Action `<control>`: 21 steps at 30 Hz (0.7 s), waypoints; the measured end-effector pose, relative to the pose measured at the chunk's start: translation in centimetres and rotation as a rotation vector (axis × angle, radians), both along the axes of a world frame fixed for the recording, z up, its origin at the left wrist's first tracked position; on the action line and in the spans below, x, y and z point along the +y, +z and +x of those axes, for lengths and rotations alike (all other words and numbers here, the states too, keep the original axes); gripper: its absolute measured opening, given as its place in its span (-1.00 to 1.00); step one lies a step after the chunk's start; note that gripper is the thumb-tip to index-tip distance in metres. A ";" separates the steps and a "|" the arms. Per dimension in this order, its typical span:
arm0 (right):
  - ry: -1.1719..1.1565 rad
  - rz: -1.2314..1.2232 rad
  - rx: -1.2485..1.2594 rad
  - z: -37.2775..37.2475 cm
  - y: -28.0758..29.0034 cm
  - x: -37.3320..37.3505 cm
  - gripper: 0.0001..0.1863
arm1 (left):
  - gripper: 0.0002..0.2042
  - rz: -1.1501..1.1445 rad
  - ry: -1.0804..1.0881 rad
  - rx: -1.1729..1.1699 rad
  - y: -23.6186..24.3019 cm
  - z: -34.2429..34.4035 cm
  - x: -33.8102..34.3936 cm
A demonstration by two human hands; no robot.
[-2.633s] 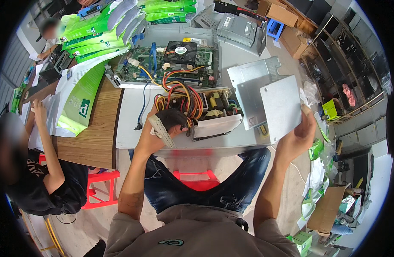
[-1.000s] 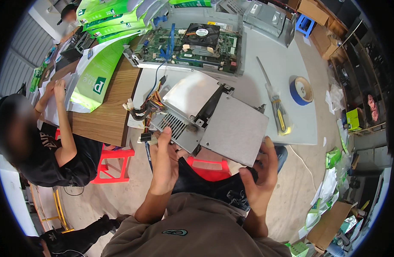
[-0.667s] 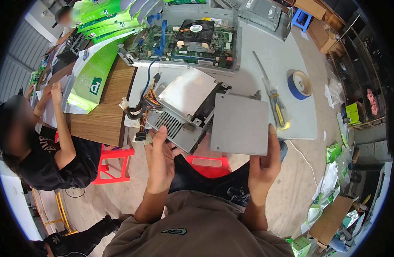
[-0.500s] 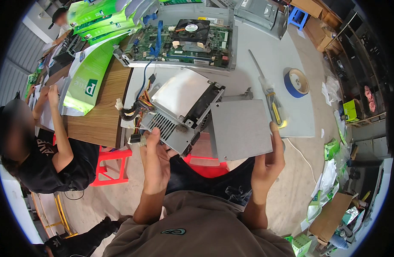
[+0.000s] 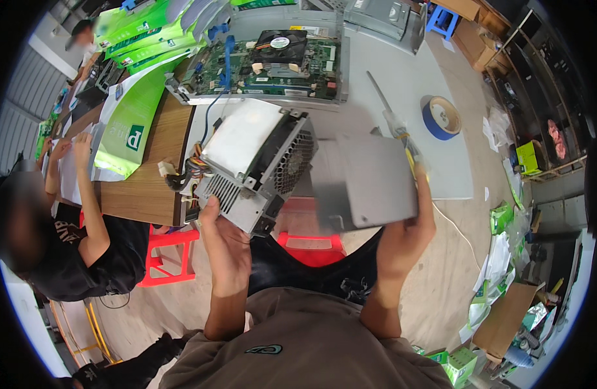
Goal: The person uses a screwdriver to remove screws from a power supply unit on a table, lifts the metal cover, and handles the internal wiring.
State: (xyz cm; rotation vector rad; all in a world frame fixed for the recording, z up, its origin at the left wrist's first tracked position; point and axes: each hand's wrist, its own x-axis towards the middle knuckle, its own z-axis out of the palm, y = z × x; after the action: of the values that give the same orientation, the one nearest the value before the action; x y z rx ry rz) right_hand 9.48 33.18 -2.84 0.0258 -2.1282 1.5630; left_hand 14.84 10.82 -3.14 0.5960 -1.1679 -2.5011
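Note:
My left hand [image 5: 227, 246] grips the near edge of a computer power supply [image 5: 272, 170], its thumb on the slotted metal face. The unit is tilted, showing a white label on top and a honeycomb vent on one side. A bundle of coloured wires with plugs [image 5: 182, 178] hangs off its left. In my right hand [image 5: 405, 243] is a grey bent sheet-metal cover [image 5: 370, 185], held by its right and lower edge and smeared by motion. The cover stands just right of the power supply. Beyond the right fingers lies a screwdriver [image 5: 379, 91], its yellow handle partly hidden.
A circuit board [image 5: 246, 74] with a black fan [image 5: 282, 47] lies in an open metal case at the back. Right of it is a tape roll [image 5: 441, 118]. Green-white plastic bags [image 5: 127, 129] cover the left table. A person [image 5: 84, 240] works at left; a red stool [image 5: 169, 256] stands nearby.
The power supply has moved left and turned, so its honeycomb side now shows. The cover has tilted, showing more of its left side. The view has shifted slightly.

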 end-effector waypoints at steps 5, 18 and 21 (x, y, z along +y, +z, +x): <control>0.163 0.002 -0.137 0.5 1.5 -2.7 -0.23 | -0.46 -0.080 0.080 0.013 0.2 0.1 -0.2; 0.381 -0.373 -0.127 4.2 -2.5 -2.2 0.02 | -0.48 -0.228 0.124 -0.038 -1.8 -0.1 -2.1; 0.367 -0.307 -0.081 4.1 -3.1 -2.7 0.02 | -0.48 -0.245 0.102 -0.011 -1.9 0.0 -3.1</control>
State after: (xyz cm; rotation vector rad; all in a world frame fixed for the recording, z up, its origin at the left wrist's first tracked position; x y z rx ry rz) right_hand 13.56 30.47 -5.96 0.2660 -1.9993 2.1225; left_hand 14.87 7.76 -5.08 0.5870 -1.3849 -2.2284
